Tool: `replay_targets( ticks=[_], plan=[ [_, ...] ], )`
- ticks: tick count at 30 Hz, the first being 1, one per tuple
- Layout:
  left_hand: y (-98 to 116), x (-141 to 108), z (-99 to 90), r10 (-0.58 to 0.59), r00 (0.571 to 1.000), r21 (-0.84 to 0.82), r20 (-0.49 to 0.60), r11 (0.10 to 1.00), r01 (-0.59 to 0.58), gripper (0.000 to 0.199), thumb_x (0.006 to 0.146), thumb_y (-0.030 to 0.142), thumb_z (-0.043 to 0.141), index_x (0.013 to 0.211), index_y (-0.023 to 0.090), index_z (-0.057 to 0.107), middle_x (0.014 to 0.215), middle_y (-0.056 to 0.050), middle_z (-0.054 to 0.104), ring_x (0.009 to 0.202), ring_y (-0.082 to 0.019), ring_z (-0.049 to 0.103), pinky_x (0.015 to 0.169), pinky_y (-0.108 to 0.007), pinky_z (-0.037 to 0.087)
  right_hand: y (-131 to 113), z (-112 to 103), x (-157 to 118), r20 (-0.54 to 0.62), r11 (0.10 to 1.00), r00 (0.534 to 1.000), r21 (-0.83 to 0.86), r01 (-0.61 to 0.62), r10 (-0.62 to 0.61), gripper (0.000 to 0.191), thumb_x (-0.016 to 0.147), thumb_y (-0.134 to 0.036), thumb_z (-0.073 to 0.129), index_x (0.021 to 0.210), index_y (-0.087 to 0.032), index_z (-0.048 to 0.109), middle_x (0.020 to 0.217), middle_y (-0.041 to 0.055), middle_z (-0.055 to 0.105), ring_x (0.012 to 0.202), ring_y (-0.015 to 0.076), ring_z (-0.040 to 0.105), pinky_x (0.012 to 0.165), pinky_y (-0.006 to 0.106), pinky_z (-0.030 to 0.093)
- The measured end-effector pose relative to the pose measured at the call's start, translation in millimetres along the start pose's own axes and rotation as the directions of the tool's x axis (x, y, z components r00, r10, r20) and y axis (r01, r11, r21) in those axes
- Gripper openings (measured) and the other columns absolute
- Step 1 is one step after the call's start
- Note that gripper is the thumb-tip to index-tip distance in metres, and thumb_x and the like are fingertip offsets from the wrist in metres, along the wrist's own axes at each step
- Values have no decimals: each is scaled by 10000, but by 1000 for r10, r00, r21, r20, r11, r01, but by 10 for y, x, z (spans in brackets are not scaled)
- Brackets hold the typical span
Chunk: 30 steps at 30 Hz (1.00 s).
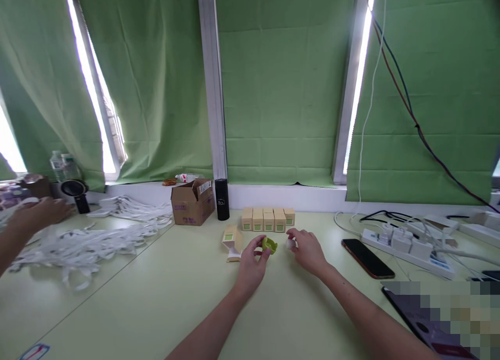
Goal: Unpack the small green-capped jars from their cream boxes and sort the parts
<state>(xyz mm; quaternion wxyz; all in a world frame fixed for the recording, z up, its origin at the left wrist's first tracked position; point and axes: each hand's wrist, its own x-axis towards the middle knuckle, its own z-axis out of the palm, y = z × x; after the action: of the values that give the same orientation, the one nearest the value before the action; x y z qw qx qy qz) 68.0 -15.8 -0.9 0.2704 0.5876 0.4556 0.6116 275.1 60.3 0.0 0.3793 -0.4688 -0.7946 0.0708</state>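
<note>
Between thumb and fingers, my left hand (253,263) holds a small yellow-green object (269,245), round with an open middle. To its right, my right hand (307,249) pinches a small white piece (291,243). The two hands are apart, just above the table. An opened small cardboard box (233,240) with a green label lies left of my left hand, its flap folded toward me. Behind the hands, several similar small boxes (268,220) stand in a row.
A brown carton (192,201) and black cylinder (222,199) stand behind. White straps (89,245) lie left, near another person's hand (47,212). At right are a phone (367,258), a power strip (408,251) with cables, and a dark device (414,318).
</note>
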Motion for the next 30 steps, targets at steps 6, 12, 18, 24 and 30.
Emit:
replay_targets(
  ticks=[6,12,18,24,30],
  plan=[
    [-8,1,1,11,1000,-15,2,1000,-11,420,848,410,726,1205,198,656,1175,-121,744,1100,-263,690,883,-390,568,-13,91,-76,27,991,998,-125,55,-52,533,670,31,635,1124,-247,660,1004,50,783,1030,277,641,899,365,364],
    [23,-8,-6,14,1000,-42,16,999,-13,394,830,336,745,1188,204,648,1188,-117,739,1124,-262,686,893,-385,563,-19,-4,-130,-52,991,995,-112,75,-81,547,675,35,589,1141,-246,643,1126,63,754,1108,290,619,929,400,397],
    [106,-22,-6,57,998,-99,34,994,-53,388,829,318,758,1176,206,624,1224,-119,726,1155,-266,681,929,-389,551,-157,-35,-231,-213,998,975,-36,54,-60,355,784,-56,524,1072,-233,634,1059,81,718,1050,304,619,902,452,472],
    [212,-58,-3,81,992,-243,99,968,-55,447,850,379,764,1203,202,555,1229,-140,721,1172,-262,680,1053,-424,509,-410,146,-536,-298,967,946,175,184,-126,317,864,-153,563,1168,-242,565,1104,110,669,1036,312,618,888,478,528],
    [267,-116,16,73,985,-249,159,968,-31,478,846,452,782,1180,225,526,1177,-119,752,1150,-267,702,1052,-433,522,-526,168,-589,-310,922,923,236,308,-229,506,917,-212,594,1400,-256,451,1322,140,603,1249,336,557,1025,533,511]
  ],
)
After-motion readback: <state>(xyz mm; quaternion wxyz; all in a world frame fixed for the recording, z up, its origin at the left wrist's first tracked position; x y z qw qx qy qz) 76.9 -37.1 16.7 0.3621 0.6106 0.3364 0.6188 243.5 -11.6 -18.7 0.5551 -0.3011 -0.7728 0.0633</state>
